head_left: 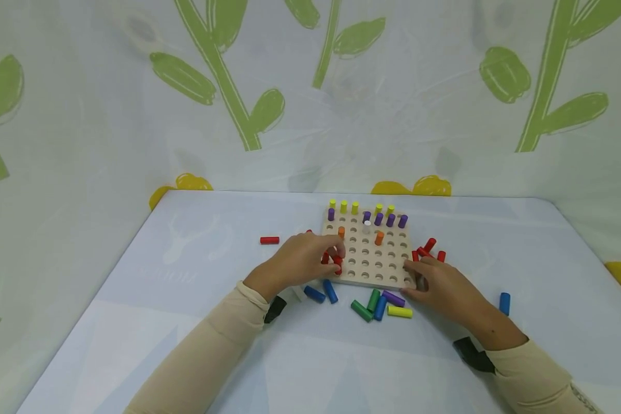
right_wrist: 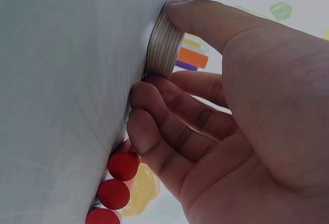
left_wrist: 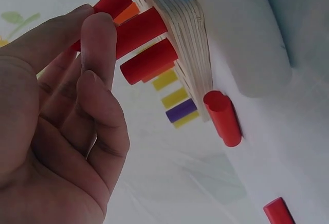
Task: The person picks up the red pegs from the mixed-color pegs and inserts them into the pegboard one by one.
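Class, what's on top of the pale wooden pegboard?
Upright cylindrical pegs: yellow pegs, purple pegs, orange pegs, a white peg and red pegs. In the head view, the left hand hides part of the pegboard.

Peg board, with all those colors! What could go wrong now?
The left hand might bump the standing red pegs close beside the red peg it pinches. The peg board could slide if the right hand, at its corner, pushes. The loose green pegs might roll if nudged.
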A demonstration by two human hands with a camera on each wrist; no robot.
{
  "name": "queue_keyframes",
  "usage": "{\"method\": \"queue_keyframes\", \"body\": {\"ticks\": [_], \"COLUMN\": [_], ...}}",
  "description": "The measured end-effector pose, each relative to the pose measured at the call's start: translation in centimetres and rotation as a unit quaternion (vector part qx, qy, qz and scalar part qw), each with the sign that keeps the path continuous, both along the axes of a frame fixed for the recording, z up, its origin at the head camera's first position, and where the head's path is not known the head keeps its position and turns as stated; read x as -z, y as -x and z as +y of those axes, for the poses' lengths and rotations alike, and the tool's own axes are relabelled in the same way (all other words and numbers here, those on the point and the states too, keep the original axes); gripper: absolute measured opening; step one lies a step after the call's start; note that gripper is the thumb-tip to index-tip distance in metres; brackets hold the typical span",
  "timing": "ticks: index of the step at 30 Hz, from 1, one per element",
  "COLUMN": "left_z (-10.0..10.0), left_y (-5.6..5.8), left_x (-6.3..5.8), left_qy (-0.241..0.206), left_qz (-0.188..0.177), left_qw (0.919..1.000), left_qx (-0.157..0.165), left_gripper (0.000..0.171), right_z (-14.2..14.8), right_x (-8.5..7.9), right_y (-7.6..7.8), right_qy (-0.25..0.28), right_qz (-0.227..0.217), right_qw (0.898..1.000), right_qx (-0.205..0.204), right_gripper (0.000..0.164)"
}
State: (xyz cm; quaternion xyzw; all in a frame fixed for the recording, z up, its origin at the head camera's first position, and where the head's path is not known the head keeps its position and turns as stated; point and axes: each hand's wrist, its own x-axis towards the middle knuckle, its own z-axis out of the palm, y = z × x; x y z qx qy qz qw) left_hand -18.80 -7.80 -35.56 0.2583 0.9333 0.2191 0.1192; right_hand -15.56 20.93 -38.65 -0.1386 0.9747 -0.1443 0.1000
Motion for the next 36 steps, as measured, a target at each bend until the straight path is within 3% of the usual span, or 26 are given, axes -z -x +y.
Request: {"method": "queue_keyframes", "body": {"ticks": [16, 24, 36], "left_z": [-0.22, -0.07, 0.59], "left_y": [0.24, 0.18, -0.03], "left_x": [0.45, 0.60, 0.63], "left_qy": [0.012, 0.022, 0.036], "left_qz": [0.025, 0.010, 0.023], "left_qw": [0.9995, 0.9996, 0.9987], "left_qx": [0.013, 0.011, 0.029], "left_gripper": [0.020, 0.020, 0.017], "right_z": [-0.15, -0.13, 0.10], "right_x": [-0.17, -0.15, -0.09], "right_y": [0.09, 0.21, 0.11], "right_qy": [-0.003, 0.009, 0.004], "right_qz": [0.019, 0.012, 0.009], "right_qw": [1.000, 1.000, 1.000], "right_qx": [-0.004, -0.007, -0.001], "right_gripper": [0.067, 0.066, 0.067]}}
